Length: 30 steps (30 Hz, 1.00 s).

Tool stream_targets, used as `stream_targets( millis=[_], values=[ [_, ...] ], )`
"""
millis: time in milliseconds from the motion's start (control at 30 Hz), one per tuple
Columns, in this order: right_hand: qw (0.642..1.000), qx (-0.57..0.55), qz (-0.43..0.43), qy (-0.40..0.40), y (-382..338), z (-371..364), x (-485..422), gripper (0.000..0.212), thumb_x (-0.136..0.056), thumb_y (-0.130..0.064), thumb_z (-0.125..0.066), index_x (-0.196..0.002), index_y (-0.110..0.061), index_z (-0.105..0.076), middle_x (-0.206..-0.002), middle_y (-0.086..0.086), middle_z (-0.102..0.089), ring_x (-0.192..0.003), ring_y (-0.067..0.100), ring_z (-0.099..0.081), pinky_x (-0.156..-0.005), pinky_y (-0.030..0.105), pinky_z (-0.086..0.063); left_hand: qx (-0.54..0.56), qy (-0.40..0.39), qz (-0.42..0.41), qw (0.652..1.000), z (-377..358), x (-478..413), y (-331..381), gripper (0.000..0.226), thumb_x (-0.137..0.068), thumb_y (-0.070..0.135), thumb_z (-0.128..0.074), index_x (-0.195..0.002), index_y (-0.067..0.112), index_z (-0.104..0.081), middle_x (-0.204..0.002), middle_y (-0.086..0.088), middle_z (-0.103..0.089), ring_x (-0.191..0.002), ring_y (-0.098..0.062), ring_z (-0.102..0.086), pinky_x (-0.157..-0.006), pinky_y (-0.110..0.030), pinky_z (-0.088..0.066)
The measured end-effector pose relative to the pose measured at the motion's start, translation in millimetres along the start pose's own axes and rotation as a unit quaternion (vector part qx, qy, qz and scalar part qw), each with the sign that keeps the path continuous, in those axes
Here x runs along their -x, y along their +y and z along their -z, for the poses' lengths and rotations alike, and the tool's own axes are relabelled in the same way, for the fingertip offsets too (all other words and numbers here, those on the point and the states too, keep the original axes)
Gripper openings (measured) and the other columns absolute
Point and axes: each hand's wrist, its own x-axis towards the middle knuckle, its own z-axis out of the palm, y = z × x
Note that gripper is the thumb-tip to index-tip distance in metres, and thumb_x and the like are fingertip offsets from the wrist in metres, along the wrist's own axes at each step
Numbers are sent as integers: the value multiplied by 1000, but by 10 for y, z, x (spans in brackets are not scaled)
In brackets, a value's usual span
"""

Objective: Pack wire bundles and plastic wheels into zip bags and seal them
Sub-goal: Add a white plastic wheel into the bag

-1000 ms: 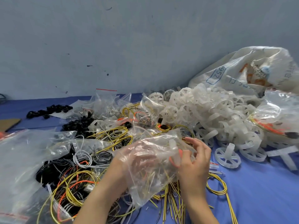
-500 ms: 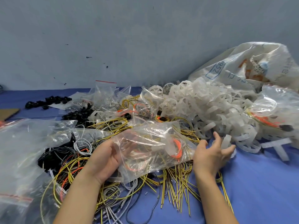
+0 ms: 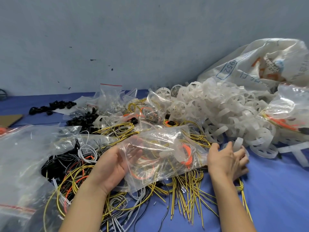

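My left hand [image 3: 111, 166] lies palm up and holds the left end of a clear zip bag [image 3: 167, 153]; its fingers show through the plastic. The bag contains yellow and orange wires and a white plastic wheel. It lies level above a spread of loose yellow wire bundles [image 3: 182, 195]. My right hand [image 3: 227, 159] is to the right of the bag, at the edge of the pile of white plastic wheels [image 3: 217, 113]. Its fingers curl round one white wheel [image 3: 238, 143] on the blue table [image 3: 275, 190].
Large clear bags [image 3: 25, 164] lie at the left over black, white and orange wires [image 3: 66, 163]. Small zip bags [image 3: 110, 97] and black parts [image 3: 53, 105] sit further back. A big white sack [image 3: 250, 67] leans on the wall at the right, with a filled bag [image 3: 291, 114] beside it.
The bag has dropped from upright to lying level. My left hand has come out to its left end. My right hand has let go of it and moved right to the wheels.
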Motion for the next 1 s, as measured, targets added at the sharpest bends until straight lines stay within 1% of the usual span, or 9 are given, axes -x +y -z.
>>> stream_targets(
  millis=[100, 167, 300, 367, 500, 667, 767, 867, 1000],
  values=[
    [998, -13, 33, 54, 8, -12, 42, 33, -92, -27, -50, -118, -11, -62, -150, 17, -35, -137, 36, -28, -111, 52, -19, -2, 6, -6, 1000, -6, -9, -9, 33, -82, 11, -59, -111, 2, -72, -122, -21, -66, -99, -24, -69, -81, -32, -60],
    [990, -28, 77, 111, -38, 7, 84, 34, -92, -18, -52, -122, -13, -66, -147, 17, -42, -136, 39, -33, -116, 55, -14, -4, 8, -7, 1000, -5, -4, -2, 33, -82, 11, -59, -110, 2, -72, -120, -20, -67, -97, -23, -70, -80, -31, -60],
    [940, -119, 235, 218, -141, 56, 180, 31, -96, -11, -54, -123, -12, -67, -135, 15, -48, -130, 41, -39, -106, 61, -34, -26, 36, -28, 999, -35, 26, -5, 25, -88, 11, -57, -103, 1, -74, -105, -17, -72, -86, -18, -72, -67, -26, -59],
    [928, -180, 258, 199, -166, 45, 254, 26, -98, -15, -57, -123, -14, -66, -136, 10, -41, -134, 39, -32, -100, 58, -42, -79, 94, -82, 989, -60, 21, -21, 22, -94, 5, -49, -98, -1, -70, -86, -12, -73, -69, -13, -69, -55, -22, -56],
    [918, -248, 280, 131, -218, 57, 412, 29, -95, -20, -63, -125, -18, -61, -138, 6, -37, -129, 35, -38, -89, 55, -49, -85, 164, -258, 948, -114, 64, 58, 40, -85, -8, -36, -68, 21, -59, -60, 1, -57, -49, -10, -50, -40, -20, -41],
    [874, -247, 409, 87, -285, -17, 630, 25, -88, -11, -73, -106, -20, -59, -135, 1, -41, -132, 36, -41, -108, 40, -38, -246, 168, -434, 850, -292, 213, 110, 29, -82, 4, -45, -68, 23, -62, -63, 2, -59, -52, -15, -48, -43, -22, -38],
    [835, -218, 502, 60, -342, -78, 769, 30, -86, -7, -74, -102, -17, -50, -135, 4, -45, -140, 36, -34, -118, 35, -28, -408, 92, -475, 774, -439, 249, -54, 12, -91, 26, -51, -95, 30, -62, -80, 7, -62, -65, -7, -56, -57, -15, -45],
    [805, -185, 563, 35, -376, -114, 888, 29, -88, -9, -73, -102, -14, -48, -137, 7, -45, -143, 34, -32, -115, 40, -33, -557, 47, -478, 677, -465, 211, -216, 23, -94, 49, -50, -115, 38, -53, -89, 15, -58, -78, -8, -59, -67, -10, -43],
    [789, -191, 584, -4, -385, -120, 1003, 25, -91, -10, -69, -106, -12, -49, -139, 8, -36, -143, 33, -37, -105, 39, -45, -589, 58, -457, 664, -427, 165, -269, 26, -93, 63, -44, -110, 46, -54, -78, 11, -62, -70, -11, -62, -62, -16, -47]
  ],
)
